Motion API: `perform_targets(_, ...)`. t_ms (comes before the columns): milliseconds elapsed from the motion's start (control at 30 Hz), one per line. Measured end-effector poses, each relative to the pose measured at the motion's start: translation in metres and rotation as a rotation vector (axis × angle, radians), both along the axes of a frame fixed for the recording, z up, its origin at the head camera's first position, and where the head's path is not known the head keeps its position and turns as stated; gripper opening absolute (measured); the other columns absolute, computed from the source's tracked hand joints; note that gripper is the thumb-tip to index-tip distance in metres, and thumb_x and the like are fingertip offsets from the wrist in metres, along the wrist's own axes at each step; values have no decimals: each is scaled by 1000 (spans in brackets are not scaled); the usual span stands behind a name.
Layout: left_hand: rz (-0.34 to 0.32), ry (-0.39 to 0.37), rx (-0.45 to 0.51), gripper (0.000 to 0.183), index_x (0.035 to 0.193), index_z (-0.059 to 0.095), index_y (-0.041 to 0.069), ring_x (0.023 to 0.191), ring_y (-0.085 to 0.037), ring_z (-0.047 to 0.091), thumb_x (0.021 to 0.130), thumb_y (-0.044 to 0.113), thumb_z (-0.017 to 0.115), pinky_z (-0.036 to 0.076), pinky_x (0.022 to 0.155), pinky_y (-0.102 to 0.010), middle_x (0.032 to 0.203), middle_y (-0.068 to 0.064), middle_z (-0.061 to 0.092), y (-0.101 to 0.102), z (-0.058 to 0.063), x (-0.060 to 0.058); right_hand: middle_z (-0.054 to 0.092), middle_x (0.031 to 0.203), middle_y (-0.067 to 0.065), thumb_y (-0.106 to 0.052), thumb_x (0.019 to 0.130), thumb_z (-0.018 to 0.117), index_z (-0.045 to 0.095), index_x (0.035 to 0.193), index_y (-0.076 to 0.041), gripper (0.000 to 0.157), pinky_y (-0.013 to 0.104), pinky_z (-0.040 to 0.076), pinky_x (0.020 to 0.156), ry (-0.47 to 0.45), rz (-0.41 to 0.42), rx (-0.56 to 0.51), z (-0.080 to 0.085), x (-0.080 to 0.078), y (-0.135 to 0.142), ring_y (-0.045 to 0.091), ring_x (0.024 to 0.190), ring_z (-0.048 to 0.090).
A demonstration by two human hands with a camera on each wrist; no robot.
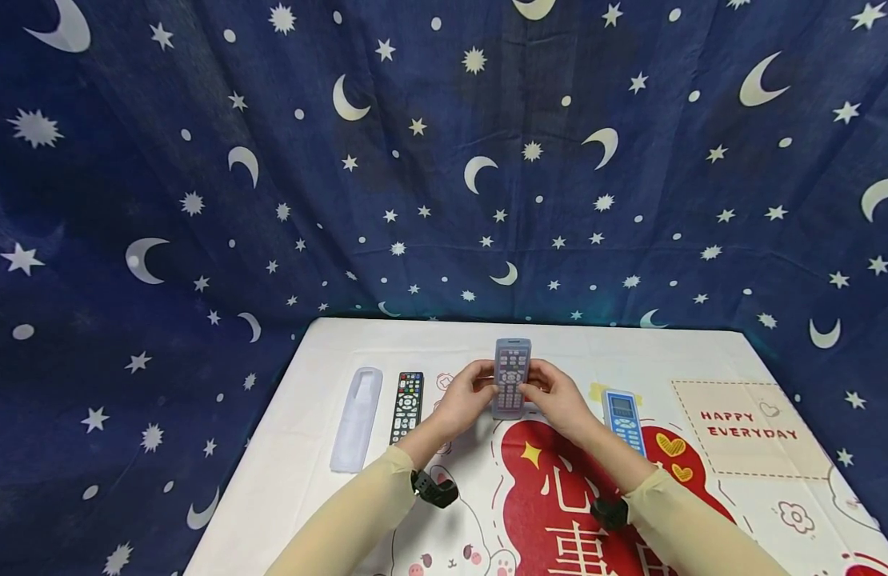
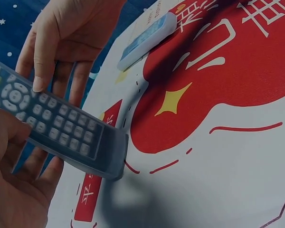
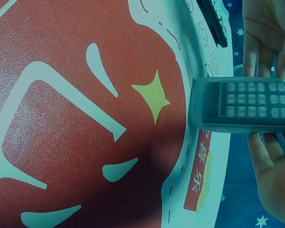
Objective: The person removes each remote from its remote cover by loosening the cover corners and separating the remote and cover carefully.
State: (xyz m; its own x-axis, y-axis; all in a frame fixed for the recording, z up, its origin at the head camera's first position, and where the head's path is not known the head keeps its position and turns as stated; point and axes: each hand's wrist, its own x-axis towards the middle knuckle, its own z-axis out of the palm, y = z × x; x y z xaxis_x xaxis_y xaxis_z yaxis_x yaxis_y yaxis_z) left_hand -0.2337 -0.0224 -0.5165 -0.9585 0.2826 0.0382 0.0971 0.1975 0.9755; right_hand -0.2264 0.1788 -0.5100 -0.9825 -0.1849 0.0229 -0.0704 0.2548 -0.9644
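Observation:
Both hands hold up one grey remote control (image 1: 512,378) in a translucent cover, its buttons facing the head camera. My left hand (image 1: 467,396) grips its left edge, thumb on the front and fingers behind. On the opposite edge my right hand (image 1: 557,398) grips it the same way. In the left wrist view the remote (image 2: 61,118) slants between the two hands, its covered lower end hanging free above the table. The right wrist view shows that covered end (image 3: 209,105) with several rows of pale buttons.
To the left, a whitish translucent remote cover (image 1: 356,420) lies beside a black remote (image 1: 407,406) with coloured buttons. A blue and white remote (image 1: 623,420) with a small screen lies right of the hands. The printed cloth (image 1: 768,432) covers the table; a dark starry curtain (image 1: 444,160) hangs behind.

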Motion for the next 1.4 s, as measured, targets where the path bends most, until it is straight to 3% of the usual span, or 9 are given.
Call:
perform_targets(367,-19,-33,-84,36,140,60,6,123,-22,61,105,17,58,50,104,-38,129,-5,66,-1,-1,2,66,128,15,-14,102,64,56,142,-4,42,43,53,100,1,13,59,-3,2,6,31,117,62)
perform_targets(500,-35,-84,-62,36,139,60,7,123,-24,61,104,17,57,52,101,-40,130,-7,65,-3,2,7,67,123,12,-16,101,65,59,140,-5,41,46,52,101,15,37,85,-4,5,10,28,114,62)
perform_targets(600,-25,-182,-5,37,138,61,6,123,-30,60,103,18,56,56,95,-44,132,-11,64,-4,6,12,68,122,11,-18,99,68,61,138,-5,41,46,54,99,21,57,104,-5,9,13,28,112,63)
perform_targets(800,18,-468,119,53,142,50,-6,113,-41,65,104,31,56,60,84,-45,132,-26,60,-12,9,26,69,125,10,-16,95,73,65,133,-8,40,45,54,99,23,137,103,-8,18,21,34,118,63)
perform_targets(967,-79,-711,266,61,138,51,-9,92,-29,75,104,40,58,60,82,-39,125,-31,63,-18,7,37,65,125,11,-12,94,72,69,127,-11,33,35,56,94,7,242,76,-9,27,24,37,117,62)
perform_targets(1067,-123,-750,314,50,127,60,-10,84,-21,75,103,34,60,60,81,-35,113,-26,70,-19,5,41,64,125,8,-15,94,74,71,122,-16,28,36,55,96,4,300,74,-8,33,23,33,119,60)
perform_targets(1200,-137,-759,357,31,117,64,-11,79,-17,75,101,16,60,59,77,-28,91,-15,74,-17,2,44,62,131,6,-11,94,73,71,121,-19,28,50,49,105,12,347,101,-9,41,22,33,127,53)
perform_targets(1300,-150,-762,361,25,117,61,-11,80,-17,75,100,7,58,60,75,-27,87,-13,74,-15,-2,47,59,137,10,-5,94,67,66,130,-13,37,54,47,105,-72,293,104,-10,46,22,35,128,53)
perform_targets(1400,-162,-752,319,23,119,59,-8,79,-17,74,100,5,58,60,71,-27,87,-12,74,-13,-8,50,57,139,16,-11,97,64,52,145,-3,49,50,50,103,-281,207,1,-10,50,23,34,123,59)
